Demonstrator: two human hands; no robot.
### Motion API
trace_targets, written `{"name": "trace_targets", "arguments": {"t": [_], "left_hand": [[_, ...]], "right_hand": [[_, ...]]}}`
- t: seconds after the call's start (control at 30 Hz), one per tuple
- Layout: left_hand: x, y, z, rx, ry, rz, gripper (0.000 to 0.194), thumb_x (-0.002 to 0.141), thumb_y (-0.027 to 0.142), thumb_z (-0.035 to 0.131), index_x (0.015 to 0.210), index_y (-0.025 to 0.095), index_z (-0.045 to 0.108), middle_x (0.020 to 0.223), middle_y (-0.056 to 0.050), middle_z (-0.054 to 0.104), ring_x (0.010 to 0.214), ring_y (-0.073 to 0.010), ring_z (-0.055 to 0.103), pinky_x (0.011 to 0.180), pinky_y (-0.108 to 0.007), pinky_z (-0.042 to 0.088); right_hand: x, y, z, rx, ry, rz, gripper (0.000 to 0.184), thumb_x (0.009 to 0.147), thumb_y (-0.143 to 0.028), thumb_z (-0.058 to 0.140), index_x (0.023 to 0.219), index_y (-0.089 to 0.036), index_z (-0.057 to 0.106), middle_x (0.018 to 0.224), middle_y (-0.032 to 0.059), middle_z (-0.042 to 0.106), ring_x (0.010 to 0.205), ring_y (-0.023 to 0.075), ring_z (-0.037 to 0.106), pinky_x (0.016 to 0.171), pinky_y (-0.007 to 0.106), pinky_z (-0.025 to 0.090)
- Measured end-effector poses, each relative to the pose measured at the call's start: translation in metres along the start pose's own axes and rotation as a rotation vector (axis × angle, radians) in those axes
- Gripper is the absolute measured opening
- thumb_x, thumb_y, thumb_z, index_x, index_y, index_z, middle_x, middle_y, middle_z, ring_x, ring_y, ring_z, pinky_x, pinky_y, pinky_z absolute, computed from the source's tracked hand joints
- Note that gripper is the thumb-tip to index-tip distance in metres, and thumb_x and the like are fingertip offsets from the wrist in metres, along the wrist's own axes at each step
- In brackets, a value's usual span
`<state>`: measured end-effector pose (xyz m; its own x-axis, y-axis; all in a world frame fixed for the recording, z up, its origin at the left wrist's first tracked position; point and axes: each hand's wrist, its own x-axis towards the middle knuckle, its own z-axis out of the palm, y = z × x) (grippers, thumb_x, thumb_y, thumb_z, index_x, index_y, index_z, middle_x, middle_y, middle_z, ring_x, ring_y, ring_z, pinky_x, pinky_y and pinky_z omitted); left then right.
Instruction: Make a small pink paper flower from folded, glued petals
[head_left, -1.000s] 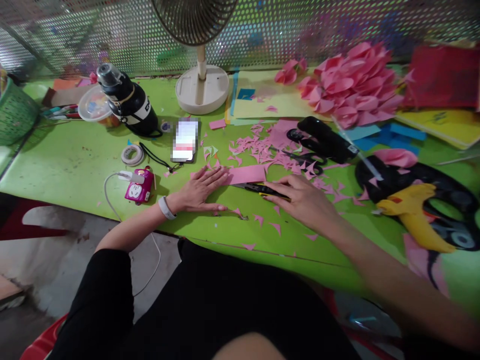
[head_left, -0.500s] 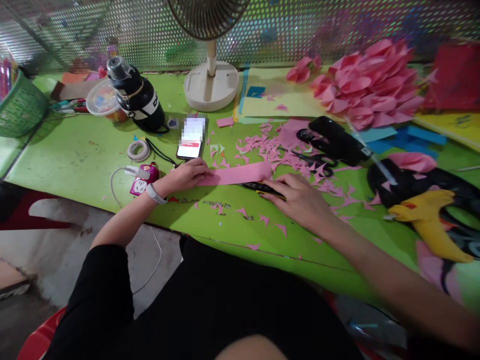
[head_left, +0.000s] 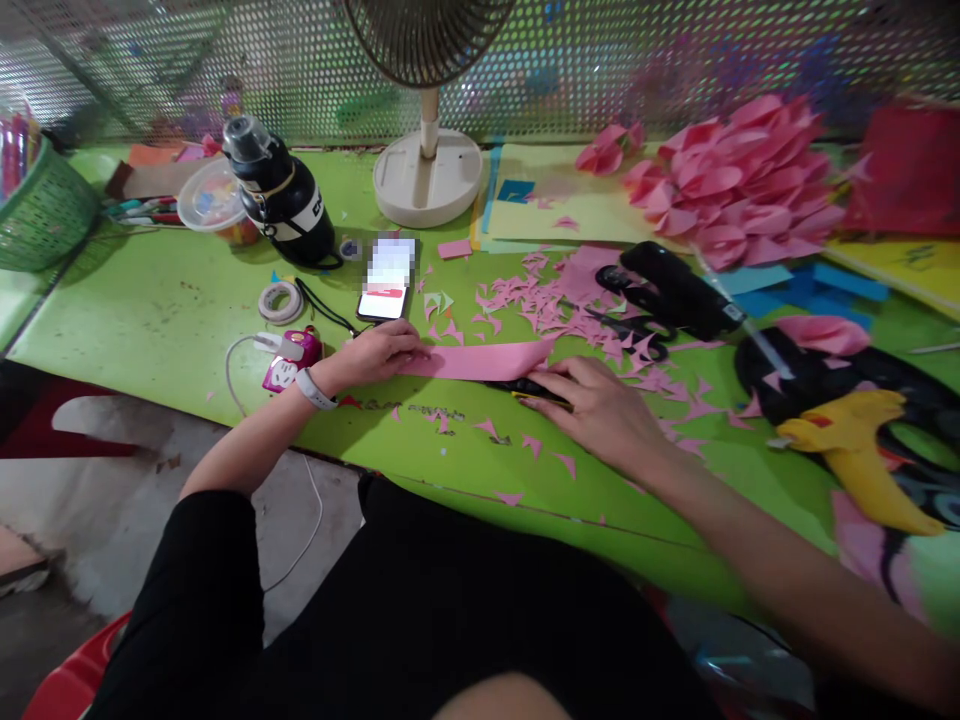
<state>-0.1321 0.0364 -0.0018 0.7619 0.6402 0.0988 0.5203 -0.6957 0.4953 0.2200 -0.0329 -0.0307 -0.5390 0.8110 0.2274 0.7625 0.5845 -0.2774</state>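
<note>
A long pink paper strip [head_left: 480,361] lies slantwise in front of me, its right end bent up. My left hand [head_left: 390,352] is closed on the strip's left end, fingertips pressed together. My right hand [head_left: 585,398] is at the other end, its fingers closed round a slim black tool with a yellow edge [head_left: 517,386]. The tool lies partly under the strip, so its kind is hard to make out. My right fingertips are at the strip's bent end; whether they pinch it I cannot tell. Pink paper scraps [head_left: 532,300] are scattered beyond the strip.
A phone [head_left: 388,280], a tape roll [head_left: 280,302] and a pink socket block [head_left: 289,365] are near my left hand. Behind stand a black bottle [head_left: 289,205] and a fan [head_left: 427,190]. Rightward are black scissors [head_left: 637,330], a yellow glue gun [head_left: 855,450] and pink paper flowers [head_left: 742,180].
The strip's right end, curled and blurred before, now stands up in a pointed fold by my right fingers. The whole view has shifted slightly; both hands stay about where they were.
</note>
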Motion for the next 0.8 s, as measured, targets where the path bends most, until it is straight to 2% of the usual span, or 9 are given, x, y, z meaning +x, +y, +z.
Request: {"name": "trace_targets", "arguments": {"t": [0.17,0.43,0.8], "left_hand": [[0.002,0.001,-0.005,-0.035,-0.029,0.015,0.034,0.102,0.037,0.050,0.121,0.019,0.071,0.111,-0.013,0.064,0.097,-0.0182,0.064,0.087,-0.032,0.055],[0.002,0.000,-0.006,-0.037,-0.039,0.005,0.033,0.101,0.036,0.051,0.121,0.019,0.071,0.113,-0.013,0.065,0.096,-0.0176,0.065,0.087,-0.030,0.055],[0.002,0.000,-0.008,-0.072,-0.048,0.004,0.030,0.100,0.036,0.053,0.117,0.020,0.072,0.114,-0.012,0.065,0.098,-0.0178,0.065,0.089,-0.032,0.055]], "right_hand": [[-0.007,-0.002,0.001,0.008,-0.002,0.002,0.036,0.100,-0.038,0.052,0.122,-0.015,0.069,0.103,0.0132,0.067,0.094,0.0283,0.064,0.073,0.042,0.058],[-0.009,-0.010,0.000,-0.005,0.055,-0.032,0.030,0.102,-0.036,0.050,0.116,-0.018,0.069,0.099,0.0115,0.068,0.092,0.0256,0.064,0.077,0.040,0.056],[-0.004,-0.017,-0.001,-0.026,0.060,-0.020,0.025,0.101,-0.032,0.052,0.114,-0.020,0.069,0.098,0.0112,0.068,0.090,0.0257,0.065,0.075,0.041,0.058]]}}
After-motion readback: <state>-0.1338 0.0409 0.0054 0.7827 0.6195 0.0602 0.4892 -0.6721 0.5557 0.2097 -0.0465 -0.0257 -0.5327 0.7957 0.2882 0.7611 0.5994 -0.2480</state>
